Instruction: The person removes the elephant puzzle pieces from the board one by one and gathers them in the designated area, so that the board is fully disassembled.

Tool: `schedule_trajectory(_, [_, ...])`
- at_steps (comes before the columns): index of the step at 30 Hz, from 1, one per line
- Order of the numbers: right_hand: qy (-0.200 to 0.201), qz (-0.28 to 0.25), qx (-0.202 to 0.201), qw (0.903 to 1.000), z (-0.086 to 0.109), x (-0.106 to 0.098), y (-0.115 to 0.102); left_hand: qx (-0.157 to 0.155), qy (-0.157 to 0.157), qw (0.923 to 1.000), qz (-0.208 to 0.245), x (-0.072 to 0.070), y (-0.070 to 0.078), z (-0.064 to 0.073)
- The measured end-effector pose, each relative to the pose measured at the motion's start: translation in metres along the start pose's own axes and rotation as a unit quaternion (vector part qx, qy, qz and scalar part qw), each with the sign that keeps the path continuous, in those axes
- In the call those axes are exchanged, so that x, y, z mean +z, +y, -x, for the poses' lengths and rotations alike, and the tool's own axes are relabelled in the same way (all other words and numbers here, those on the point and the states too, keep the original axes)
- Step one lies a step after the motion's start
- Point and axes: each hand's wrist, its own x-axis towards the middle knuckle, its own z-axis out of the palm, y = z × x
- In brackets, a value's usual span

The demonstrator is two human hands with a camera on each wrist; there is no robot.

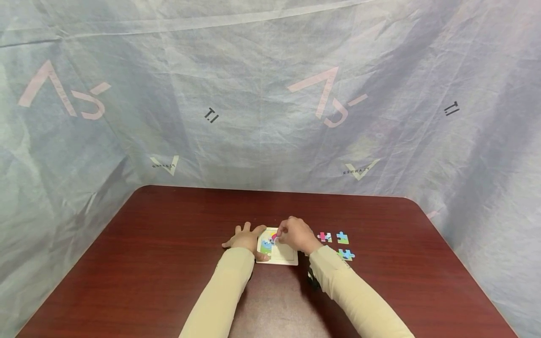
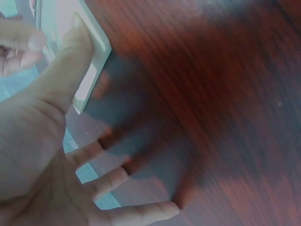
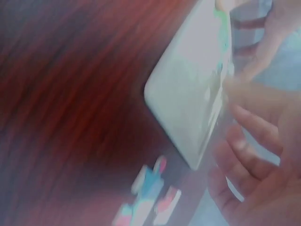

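A pale square puzzle tray (image 1: pixel 284 261) lies on the table, with colourful jigsaw pieces (image 1: pixel 266 245) filling its left side. My left hand (image 1: pixel 246 238) is spread at the tray's left edge. In the left wrist view its thumb (image 2: pixel 77 40) lies over the tray's rim while the other fingers reach across the tabletop. My right hand (image 1: pixel 297 234) bends over the tray's upper part, thumb and fingertips pinching a pink and white puzzle piece (image 1: pixel 274 238) beside the filled side. Those fingers partly cover the piece. In the right wrist view the tray's bare bottom (image 3: pixel 183 103) shows.
Loose puzzle pieces lie right of the tray: a pink and white one (image 1: pixel 325 237), a blue and green one (image 1: pixel 342 238) and another blue and green one (image 1: pixel 346 254) by the right sleeve. A grey printed cloth (image 1: pixel 262 94) hangs behind the dark red table (image 1: pixel 169 234).
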Motion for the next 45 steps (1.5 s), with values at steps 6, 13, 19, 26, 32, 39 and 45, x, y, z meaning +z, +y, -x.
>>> schedule_trajectory(6, [-0.019,0.035,-0.009,0.9991,0.004,-0.004,0.009,0.001,0.005,1.0,0.003,-0.001,0.001,0.002])
schedule_trajectory(13, [-0.025,0.049,-0.019,0.9983,0.005,-0.002,0.014,0.002,0.004,1.0,0.007,0.001,0.0,-0.001])
schedule_trajectory(19, [-0.019,0.029,-0.022,0.9992,0.006,0.001,0.015,0.001,0.005,0.9999,0.009,0.005,-0.003,-0.005])
schedule_trajectory(26, [-0.013,0.038,-0.033,0.9987,0.007,0.001,0.014,0.001,0.006,0.9999,0.014,0.005,-0.003,-0.005])
schedule_trajectory(32, [-0.007,0.053,-0.038,0.9978,0.007,-0.002,0.015,0.0,0.003,0.9998,0.017,0.007,-0.003,-0.007])
schedule_trajectory(39, [-0.008,0.021,-0.04,0.9989,0.014,-0.014,0.02,0.002,0.001,1.0,0.008,0.01,-0.006,-0.011])
schedule_trajectory(45, [-0.008,0.019,-0.032,0.9993,0.022,-0.025,0.026,0.003,0.002,0.9998,0.019,0.014,-0.008,-0.014])
